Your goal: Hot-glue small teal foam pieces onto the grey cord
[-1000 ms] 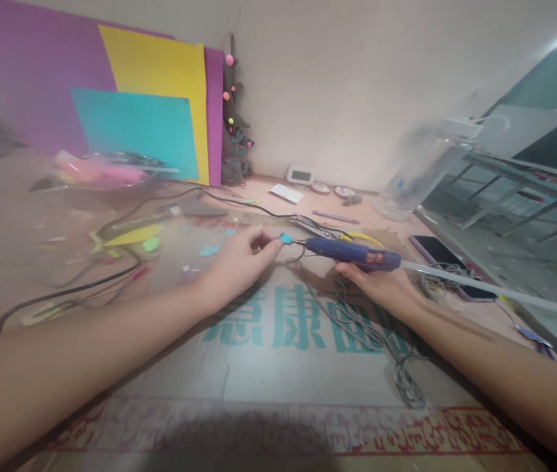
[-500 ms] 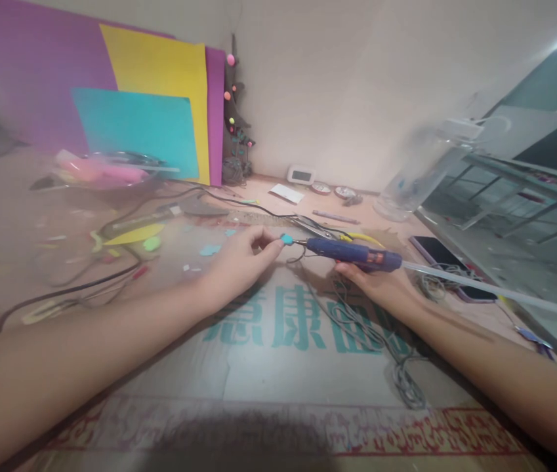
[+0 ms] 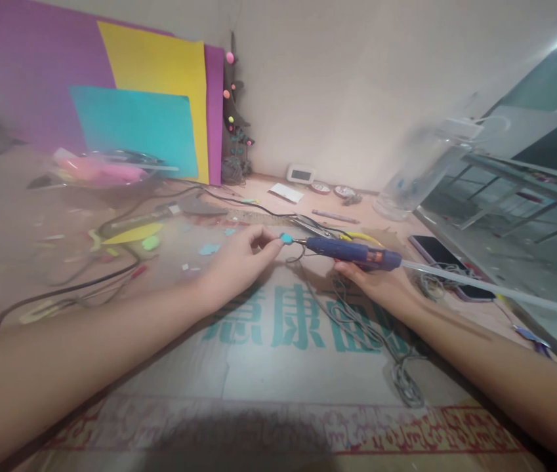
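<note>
Between thumb and fingertips, my left hand (image 3: 251,255) pinches a small turquoise piece (image 3: 286,239). My right hand (image 3: 364,275) is wrapped round a dark blue glue gun (image 3: 351,252) from below, its fingers partly hidden by the gun's body. The nozzle points left and meets the turquoise piece or stops very close to it. A long whitish glue stick (image 3: 475,283) sticks out of the gun's back end toward the right. Under the right hand lies a loosely bundled grey cord (image 3: 361,321).
Turquoise scraps (image 3: 209,249) and a yellow cut-out (image 3: 135,234) lie left of my hands. A black cable (image 3: 71,292) crosses the table. Farther back are yellow-handled scissors (image 3: 315,226) and a small white clock (image 3: 301,174). A phone (image 3: 448,265) and a clear jug (image 3: 409,177) stand right.
Both hands, the turquoise piece and the glue gun keep practically the same position. The whole view has shifted very slightly.
</note>
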The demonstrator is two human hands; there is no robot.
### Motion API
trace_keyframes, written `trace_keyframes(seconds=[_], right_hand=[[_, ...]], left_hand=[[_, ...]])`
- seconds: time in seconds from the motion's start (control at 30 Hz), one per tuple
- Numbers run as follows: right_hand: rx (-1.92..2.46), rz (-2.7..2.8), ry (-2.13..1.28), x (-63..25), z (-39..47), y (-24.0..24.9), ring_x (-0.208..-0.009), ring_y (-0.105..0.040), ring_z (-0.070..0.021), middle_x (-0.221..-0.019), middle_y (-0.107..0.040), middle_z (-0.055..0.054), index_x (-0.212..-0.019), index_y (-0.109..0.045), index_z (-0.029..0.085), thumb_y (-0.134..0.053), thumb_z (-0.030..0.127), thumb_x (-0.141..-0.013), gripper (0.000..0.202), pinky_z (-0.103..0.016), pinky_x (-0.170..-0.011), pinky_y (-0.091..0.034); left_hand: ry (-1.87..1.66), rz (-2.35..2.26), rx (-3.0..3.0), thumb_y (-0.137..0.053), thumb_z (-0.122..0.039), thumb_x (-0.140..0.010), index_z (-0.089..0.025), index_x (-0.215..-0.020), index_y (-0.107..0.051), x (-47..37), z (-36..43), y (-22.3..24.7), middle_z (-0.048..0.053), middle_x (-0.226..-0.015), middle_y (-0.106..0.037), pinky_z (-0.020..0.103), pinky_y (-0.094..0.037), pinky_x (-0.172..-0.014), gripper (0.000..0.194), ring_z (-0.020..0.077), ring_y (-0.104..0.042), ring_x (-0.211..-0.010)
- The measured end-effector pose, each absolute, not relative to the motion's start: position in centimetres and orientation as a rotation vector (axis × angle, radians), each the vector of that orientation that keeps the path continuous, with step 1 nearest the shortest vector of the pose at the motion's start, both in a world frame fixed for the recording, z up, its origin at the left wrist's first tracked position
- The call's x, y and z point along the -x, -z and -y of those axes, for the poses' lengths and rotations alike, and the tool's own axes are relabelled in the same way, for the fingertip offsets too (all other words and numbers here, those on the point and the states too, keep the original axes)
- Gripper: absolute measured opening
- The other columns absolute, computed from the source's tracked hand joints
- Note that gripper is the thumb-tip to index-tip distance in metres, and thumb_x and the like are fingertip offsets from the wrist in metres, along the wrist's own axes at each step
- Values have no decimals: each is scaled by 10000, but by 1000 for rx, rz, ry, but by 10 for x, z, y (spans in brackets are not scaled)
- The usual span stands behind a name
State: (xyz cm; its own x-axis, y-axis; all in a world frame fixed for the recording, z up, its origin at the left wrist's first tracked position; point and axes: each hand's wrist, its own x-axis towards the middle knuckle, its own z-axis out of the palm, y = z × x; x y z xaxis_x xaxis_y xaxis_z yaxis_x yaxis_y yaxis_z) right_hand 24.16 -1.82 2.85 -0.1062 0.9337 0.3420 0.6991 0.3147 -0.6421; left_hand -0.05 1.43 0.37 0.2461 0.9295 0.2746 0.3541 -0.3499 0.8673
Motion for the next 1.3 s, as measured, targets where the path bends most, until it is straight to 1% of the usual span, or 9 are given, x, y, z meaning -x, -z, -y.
trace_keyframes(seconds=[0.33,0.43,0.7,0.97,1.2,1.3], right_hand=[[1449,1915,-363,-244,17,-27,-658,-689,-240,-689,-711,-10,-697,-583,273,-674,424,-785,196,-369,-630,-574],[1450,1913,-350,-244,17,-27,-657,-686,-243,-694,-716,-16,-694,-591,267,-685,432,-777,207,-367,-625,-576],[1439,1881,-382,-244,18,-27,-675,-702,-259,-720,-726,-28,-713,-614,272,-702,428,-762,185,-407,-649,-597],[1471,1847,-418,-245,18,-23,-665,-674,-246,-712,-697,-30,-721,-599,262,-694,515,-757,272,-410,-645,-584],[1478,1898,-381,-247,17,-23,-652,-649,-233,-686,-667,-14,-718,-598,271,-674,481,-779,231,-379,-635,-551],[1488,1919,-394,-250,17,-21,-651,-640,-238,-660,-656,-15,-700,-602,276,-669,471,-800,228,-382,-639,-546]], left_hand=[[-1055,-1180,-1853,-574,-337,-878,-189,-760,-577,0,-14,-4,-2,-774,-646,291,-409,-704,189,173,-581,-767],[-1057,-1166,-1849,-574,-320,-876,-188,-752,-572,-1,-14,-4,-6,-767,-639,285,-412,-697,182,165,-577,-748],[-1041,-1165,-1869,-573,-304,-880,-186,-744,-571,-1,-13,-3,-12,-757,-626,281,-393,-673,180,156,-557,-726],[-1021,-1148,-1883,-569,-321,-889,-185,-767,-581,0,-14,-3,-7,-774,-641,278,-405,-674,183,156,-566,-723],[-1016,-1142,-1881,-561,-340,-887,-179,-759,-591,0,-16,1,-6,-762,-634,281,-401,-681,208,159,-563,-725],[-999,-1133,-1867,-548,-355,-897,-182,-795,-598,0,-17,4,-6,-778,-638,280,-398,-676,207,158,-564,-724]])
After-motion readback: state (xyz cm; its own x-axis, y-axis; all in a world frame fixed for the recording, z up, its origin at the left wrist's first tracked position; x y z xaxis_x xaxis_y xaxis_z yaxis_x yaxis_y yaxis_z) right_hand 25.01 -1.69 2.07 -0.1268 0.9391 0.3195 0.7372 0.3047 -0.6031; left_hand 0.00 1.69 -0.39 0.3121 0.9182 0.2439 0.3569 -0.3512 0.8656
